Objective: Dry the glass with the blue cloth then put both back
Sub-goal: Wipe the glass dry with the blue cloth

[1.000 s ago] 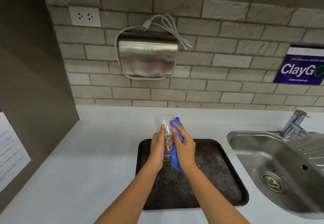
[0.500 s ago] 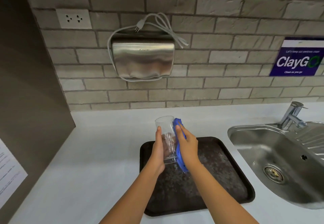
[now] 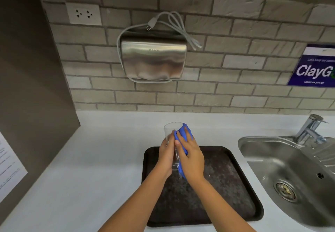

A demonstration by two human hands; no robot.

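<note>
A clear drinking glass [image 3: 169, 129] is held upright above the far edge of a dark tray [image 3: 226, 186]. My left hand [image 3: 166, 156] grips the glass from its left side. My right hand [image 3: 192, 156] presses a blue cloth [image 3: 184, 133] against the right side of the glass, fingers wrapped over the cloth. The cloth bunches up to the rim and hangs down below my right palm. The lower part of the glass is mostly hidden between my hands.
A white counter [image 3: 90, 159] runs left of the tray. A steel sink [image 3: 290, 177] with a tap [image 3: 310, 130] lies to the right. On the brick wall hang a metal hand dryer [image 3: 153, 59], a socket [image 3: 83, 13] and a blue sign [image 3: 315, 66].
The cloth has slid further round and up the glass, and my right hand's fingers now reach across its front. The glass stays above the tray's far edge.
</note>
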